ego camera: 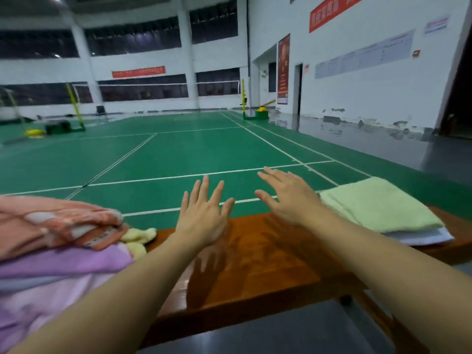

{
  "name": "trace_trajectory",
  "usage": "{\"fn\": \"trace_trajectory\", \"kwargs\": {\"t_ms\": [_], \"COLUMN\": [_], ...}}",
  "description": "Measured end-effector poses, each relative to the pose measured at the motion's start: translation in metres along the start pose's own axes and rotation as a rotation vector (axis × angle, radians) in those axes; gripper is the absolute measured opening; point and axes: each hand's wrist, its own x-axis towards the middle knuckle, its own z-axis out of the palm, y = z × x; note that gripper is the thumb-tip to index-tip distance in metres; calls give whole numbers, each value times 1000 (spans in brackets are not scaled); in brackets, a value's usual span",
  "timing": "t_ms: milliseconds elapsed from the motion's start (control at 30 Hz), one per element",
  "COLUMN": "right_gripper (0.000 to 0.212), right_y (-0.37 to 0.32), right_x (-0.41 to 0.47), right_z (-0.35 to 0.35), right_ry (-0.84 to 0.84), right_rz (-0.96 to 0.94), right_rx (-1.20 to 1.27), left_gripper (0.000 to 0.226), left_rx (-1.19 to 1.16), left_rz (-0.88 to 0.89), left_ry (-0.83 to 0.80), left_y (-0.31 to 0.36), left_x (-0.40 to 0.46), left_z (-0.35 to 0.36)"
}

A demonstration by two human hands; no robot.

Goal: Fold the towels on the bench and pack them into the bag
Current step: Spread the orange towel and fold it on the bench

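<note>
While both arms reach forward over the wooden table, the left hand and the right hand hover above its bare middle with fingers straight and spread, holding nothing. A loose pile of towels, orange on top with purple, pink and pale yellow beneath, lies at the table's left end. At the right end, a folded green towel rests on a white one, well apart from the pile.
</note>
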Motion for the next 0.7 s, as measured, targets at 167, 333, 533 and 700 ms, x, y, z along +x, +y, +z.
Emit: {"fn": "trace_trajectory", "kwargs": {"t_ms": [167,333,533,700], "right_gripper": [72,87,66,69], "right_y": [-106,-209,-303,-339], "right_x": [40,68,81,86], "right_z": [12,23,42,63], "right_ry": [-26,-25,-218,-291], "right_rz": [-132,-293,-277,86], "right_rx": [108,215,392,770], "left_gripper": [66,66,53,65], "left_rx": [73,192,257,329], "left_rz": [-127,-216,-342,-370], "left_ry": [104,174,97,146], "left_y": [-91,-169,-253,-276], "left_x": [-32,-68,-111,-122], "left_z": [-56,-109,-138,-137]}}
